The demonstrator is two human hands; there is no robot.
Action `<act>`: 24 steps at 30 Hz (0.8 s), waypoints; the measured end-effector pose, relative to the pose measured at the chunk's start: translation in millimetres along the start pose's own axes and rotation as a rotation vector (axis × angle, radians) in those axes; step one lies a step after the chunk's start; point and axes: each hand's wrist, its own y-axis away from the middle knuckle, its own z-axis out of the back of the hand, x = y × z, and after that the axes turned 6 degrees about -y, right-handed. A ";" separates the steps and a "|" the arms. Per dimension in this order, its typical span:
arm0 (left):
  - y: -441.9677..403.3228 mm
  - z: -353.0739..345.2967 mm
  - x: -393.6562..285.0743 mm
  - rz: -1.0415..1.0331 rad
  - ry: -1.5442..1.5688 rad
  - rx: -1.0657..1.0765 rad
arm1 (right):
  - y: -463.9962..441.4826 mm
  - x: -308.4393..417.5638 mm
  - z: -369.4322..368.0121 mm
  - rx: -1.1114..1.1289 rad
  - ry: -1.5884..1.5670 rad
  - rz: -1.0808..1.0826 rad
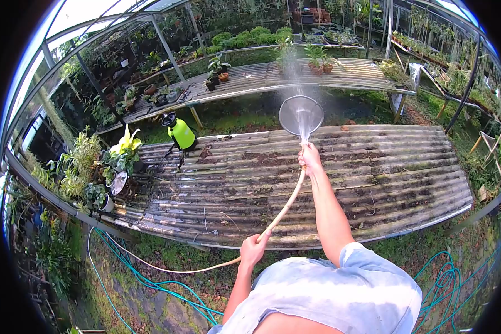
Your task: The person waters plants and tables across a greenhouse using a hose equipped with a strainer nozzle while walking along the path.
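Note:
My right hand (310, 156) is wrapped round the front end of a cream garden hose (288, 206), arm stretched out over the corrugated bench. Just beyond that hand is a round, grey, rimmed disc (288, 116), like a sieve or wide spray head; how it joins the hose is hard to see. White water (304, 119) streams up against it, and fine spray (290, 61) fans out toward the far bench. Lower down, my left hand (254, 250) grips the same hose near the bench's front edge. From there the hose trails off to the left.
The near corrugated bench (395, 167) carries dark soil patches. On its left stand a green pump sprayer (182, 134) and several potted plants (126, 147). A far bench (250, 79) holds more pots. Teal hoses (172, 285) lie on the ground.

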 end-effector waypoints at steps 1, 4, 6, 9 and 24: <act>0.0 0.6 2.7 0.006 0.002 0.000 | 1.6 -1.6 1.6 0.002 0.001 0.001; 0.8 2.8 9.5 -0.001 0.009 0.001 | 9.5 -3.5 2.8 -0.023 0.012 0.013; 2.4 5.0 11.6 0.002 0.003 0.009 | 16.6 -2.9 2.8 -0.027 0.009 0.028; 3.0 7.9 14.6 -0.007 -0.003 0.025 | 24.9 -1.9 -0.5 -0.041 0.016 0.047; 5.3 15.5 23.0 -0.037 0.004 0.069 | 29.9 -8.0 -13.6 0.006 -0.009 0.023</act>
